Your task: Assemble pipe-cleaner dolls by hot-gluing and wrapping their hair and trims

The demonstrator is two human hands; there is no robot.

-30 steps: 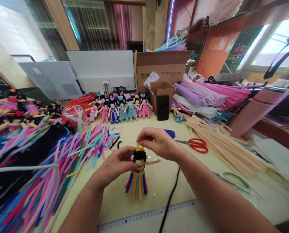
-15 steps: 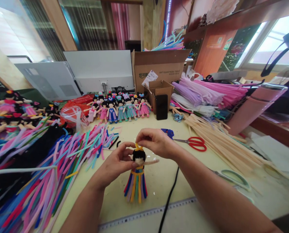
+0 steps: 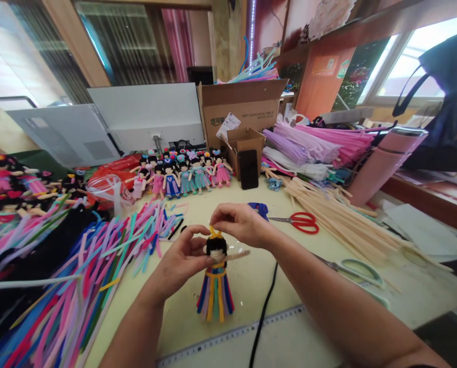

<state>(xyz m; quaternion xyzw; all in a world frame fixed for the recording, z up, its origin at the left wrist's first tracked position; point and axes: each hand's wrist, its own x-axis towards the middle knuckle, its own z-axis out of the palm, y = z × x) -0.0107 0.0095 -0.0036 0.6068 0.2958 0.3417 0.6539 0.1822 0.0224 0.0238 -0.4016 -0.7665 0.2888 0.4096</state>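
Fingers (image 3: 201,264) on fuzzy, flare-skirted doll (image 3: 215,292)

Premises, as seen from where I stand: a small craft workshop set up on a desk. Reference point is the black phone (image 3: 249,168). Finished dolls (image 3: 201,176) stand in rows to its left; loose coloured fuzzy stems (image 3: 109,255) lie heaped nearer on that side. To its right are bundled pink stems (image 3: 339,143), with beige stems (image 3: 328,220) and red-handled scissors (image 3: 294,221) closer in. In front of it, the left hand (image 3: 184,260) and right hand (image 3: 238,222) hold a multicoloured doll (image 3: 215,291); nearer still, a measuring strip (image 3: 232,336) crosses the worktop (image 3: 175,327).
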